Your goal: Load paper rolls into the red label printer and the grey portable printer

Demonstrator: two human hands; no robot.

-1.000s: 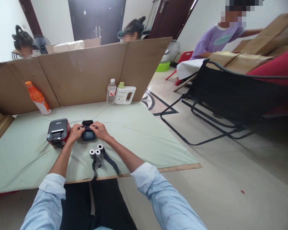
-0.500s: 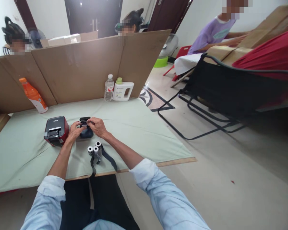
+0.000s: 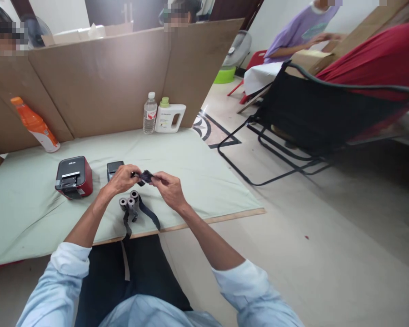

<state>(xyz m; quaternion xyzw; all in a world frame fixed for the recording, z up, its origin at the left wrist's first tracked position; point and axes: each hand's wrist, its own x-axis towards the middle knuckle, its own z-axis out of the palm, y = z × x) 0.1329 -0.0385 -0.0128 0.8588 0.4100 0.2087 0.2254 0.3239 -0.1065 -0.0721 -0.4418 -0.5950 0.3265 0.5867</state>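
Note:
A crumpled dark strip (image 3: 146, 176) is stretched between my hands, above the table. My left hand (image 3: 123, 178) pinches its left end, and my right hand (image 3: 169, 187) grips the right end between thumb and fingers. Partly hidden behind my left hand lies a small dark boxy device (image 3: 114, 166). Closer to me stand three small rolls (image 3: 131, 201) with dark cores, and dark strips (image 3: 149, 213) trail from them toward the table edge. A black and red label-printer-like machine (image 3: 75, 175) sits left of my left hand.
An orange bottle (image 3: 37, 125) leans against the cardboard screen (image 3: 105, 86). A clear water bottle (image 3: 150, 113) and a white jug (image 3: 169, 119) stand before it on the cloth-covered table (image 3: 204, 181). To the right is a black folding chair (image 3: 313, 104); other people sit beyond.
Both hands have moved right, away from the small device, and now hold the dark strip between them. The view has tilted downward, and the printer-like machine stays in place.

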